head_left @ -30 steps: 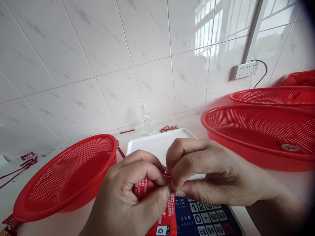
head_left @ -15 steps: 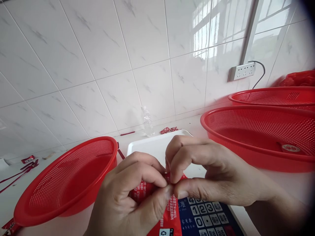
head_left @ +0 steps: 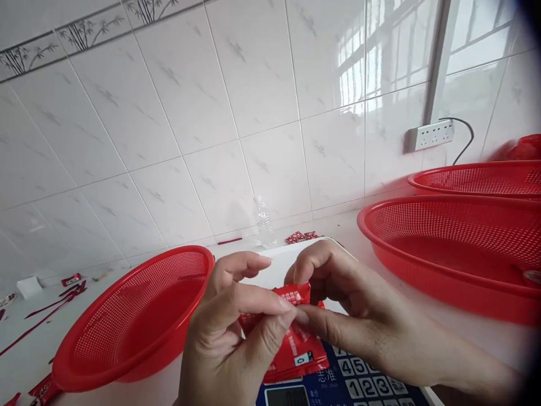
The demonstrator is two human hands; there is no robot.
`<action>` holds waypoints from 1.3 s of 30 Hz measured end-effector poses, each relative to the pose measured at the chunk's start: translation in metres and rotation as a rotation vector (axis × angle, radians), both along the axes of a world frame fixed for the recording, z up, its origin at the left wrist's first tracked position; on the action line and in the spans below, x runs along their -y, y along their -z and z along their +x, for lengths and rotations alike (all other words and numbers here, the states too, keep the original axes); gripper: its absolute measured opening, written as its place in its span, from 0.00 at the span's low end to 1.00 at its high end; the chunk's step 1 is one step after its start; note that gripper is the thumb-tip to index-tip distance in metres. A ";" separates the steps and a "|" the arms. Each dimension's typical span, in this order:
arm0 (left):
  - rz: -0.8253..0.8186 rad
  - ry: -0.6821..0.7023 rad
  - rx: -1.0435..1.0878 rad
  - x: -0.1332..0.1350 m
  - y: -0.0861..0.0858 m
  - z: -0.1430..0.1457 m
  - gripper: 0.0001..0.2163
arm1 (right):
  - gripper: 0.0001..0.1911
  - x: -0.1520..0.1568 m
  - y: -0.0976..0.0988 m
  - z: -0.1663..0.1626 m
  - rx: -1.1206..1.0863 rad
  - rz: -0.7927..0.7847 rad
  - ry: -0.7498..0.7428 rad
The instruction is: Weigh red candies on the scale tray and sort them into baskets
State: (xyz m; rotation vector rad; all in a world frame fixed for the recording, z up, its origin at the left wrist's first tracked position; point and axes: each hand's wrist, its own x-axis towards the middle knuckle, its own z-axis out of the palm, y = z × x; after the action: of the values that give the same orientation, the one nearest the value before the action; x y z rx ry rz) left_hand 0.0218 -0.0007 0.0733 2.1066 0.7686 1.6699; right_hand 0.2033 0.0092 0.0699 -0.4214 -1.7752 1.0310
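Note:
Between my two hands is a red plastic packet (head_left: 296,352) with white print and a small recycling mark. My left hand (head_left: 236,321) pinches its upper part between thumb and forefinger, the other fingers curled loosely above. My right hand (head_left: 355,304) grips the packet's upper right part, its thumb close against the left fingertips. The packet is held over a kitchen scale (head_left: 355,372) with a blue keypad and a white tray top (head_left: 270,262). My hands hide part of the tray and some of the keys.
A red perforated basket (head_left: 105,321) stands at left, and larger red baskets (head_left: 443,270) at right. Behind the scale are a clear bottle (head_left: 264,223) and small red packets (head_left: 300,237). A power strip (head_left: 431,135) is on the tiled wall. Dark red ribbons (head_left: 54,307) lie at far left.
The view has tilted up a little and shifted left. The packet has turned and more of it shows, including its bottom edge. My left fingers have lifted off it somewhat.

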 end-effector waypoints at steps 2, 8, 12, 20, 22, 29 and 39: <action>-0.024 0.044 0.029 0.000 0.000 -0.002 0.10 | 0.05 -0.001 0.001 0.001 -0.018 0.034 0.002; -0.074 0.135 0.154 0.001 0.003 0.003 0.11 | 0.07 0.001 -0.006 0.003 0.039 0.095 0.067; -0.121 0.070 0.219 0.001 0.006 0.007 0.09 | 0.05 0.006 -0.010 0.002 0.078 0.105 0.081; -0.106 0.027 0.165 0.001 0.005 0.007 0.06 | 0.03 0.006 -0.010 0.003 0.041 0.091 0.056; -0.112 0.043 0.158 0.001 0.005 0.007 0.06 | 0.04 0.006 -0.010 0.003 0.047 0.089 0.061; -0.123 0.140 0.162 0.001 0.007 0.008 0.07 | 0.07 0.005 -0.010 0.003 0.059 0.088 0.049; -0.069 0.148 0.081 0.001 0.004 0.004 0.09 | 0.07 0.005 -0.011 0.005 0.049 0.098 0.038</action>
State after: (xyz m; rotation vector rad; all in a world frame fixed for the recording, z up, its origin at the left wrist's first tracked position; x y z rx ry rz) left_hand 0.0259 -0.0016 0.0697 1.9849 0.6206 1.6149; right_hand 0.2083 0.0046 0.0811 -0.4208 -1.8460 0.9105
